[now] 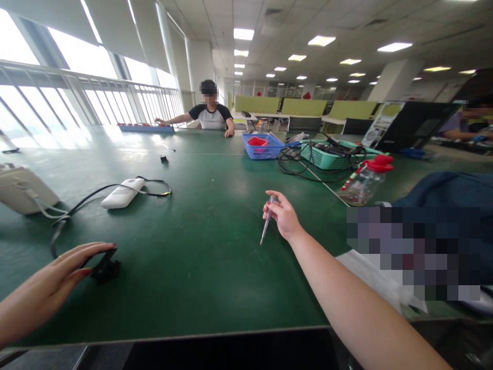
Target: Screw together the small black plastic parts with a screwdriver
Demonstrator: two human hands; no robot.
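Observation:
In my right hand (284,215) is a slim screwdriver (266,224) with a clear handle, its tip slanting down to the left just over the green table (208,288). The fingers pinch its handle. At the lower left, my left hand (63,272) grips a small black device (106,267) between thumb and fingers, close to the table top. It looks like a clip or bracket, but its exact kind cannot be made out. Part of it is hidden behind the fingers.
A white power bank (123,193) with a black cable lies left, beside a white box (25,187). Farther back are a blue basket (264,150), a green basket (323,158) of cables and a red-lidded bottle (365,182). A person (211,113) sits across the table.

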